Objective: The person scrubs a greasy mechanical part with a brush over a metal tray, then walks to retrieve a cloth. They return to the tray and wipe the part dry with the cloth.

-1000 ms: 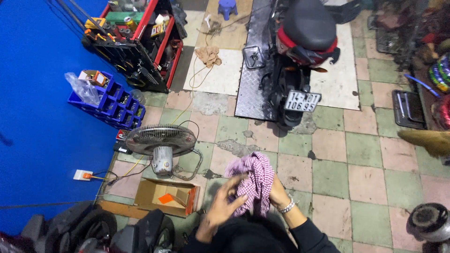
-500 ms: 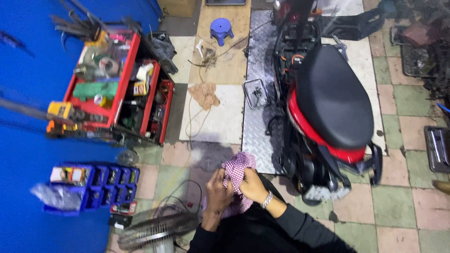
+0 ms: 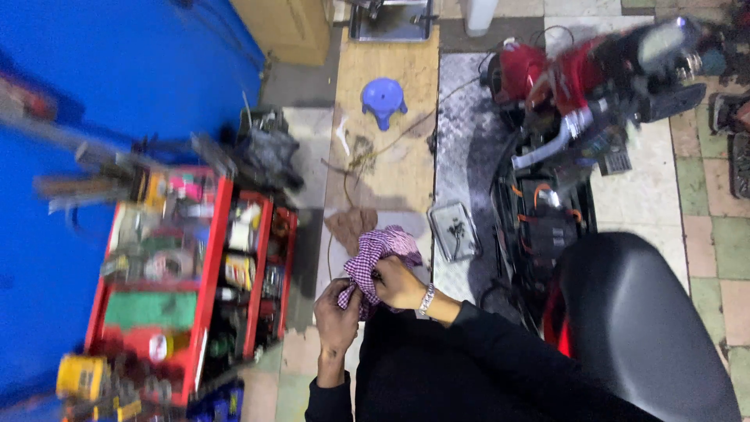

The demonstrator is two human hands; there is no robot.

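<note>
A crumpled purple-and-white checked cloth (image 3: 377,254) is held in front of the body, above the tiled floor, between both hands. The left hand (image 3: 337,316) is closed around its lower end, fingers curled tight. The right hand (image 3: 398,284), with a silver bracelet at the wrist, seems clenched on the middle, though blur hides the fingertips. A red tool cart (image 3: 195,281) stands to the left, a red scooter with a black seat (image 3: 617,312) to the right.
</note>
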